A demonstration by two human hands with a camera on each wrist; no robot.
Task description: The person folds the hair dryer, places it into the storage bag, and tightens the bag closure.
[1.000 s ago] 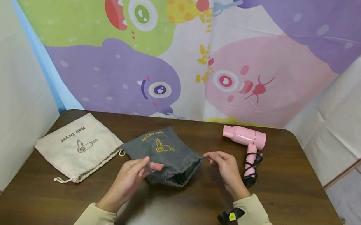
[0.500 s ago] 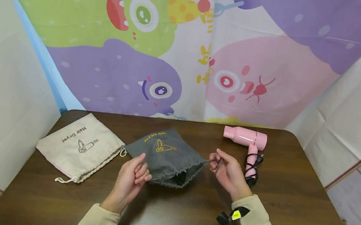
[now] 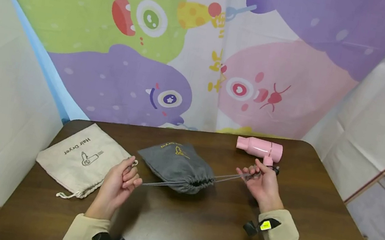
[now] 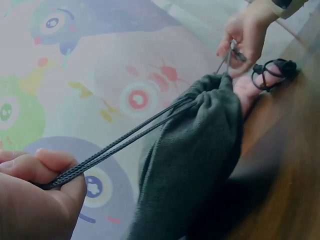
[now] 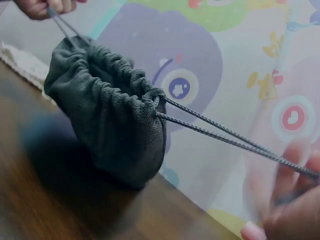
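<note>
We pinch one drawstring [image 3: 161, 182] in the left hand [image 3: 118, 181] and one in the right hand [image 3: 262, 183], holding both taut to cinch the grey pouch [image 3: 177, 166] between our fingers.

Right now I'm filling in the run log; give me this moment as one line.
left hand: pinches drawstring | right hand: pinches other drawstring end | grey bag: mouth cinched, on table | pink hair dryer: outside bag

Centre: we see the drawstring bag [image 3: 178, 165] lying on the tabletop [image 3: 197, 230].
Left: our second bag [image 3: 82, 158] lies beside it.
Right, behind: our hair dryer [image 3: 260, 149] lies near the tabletop's back edge.
</note>
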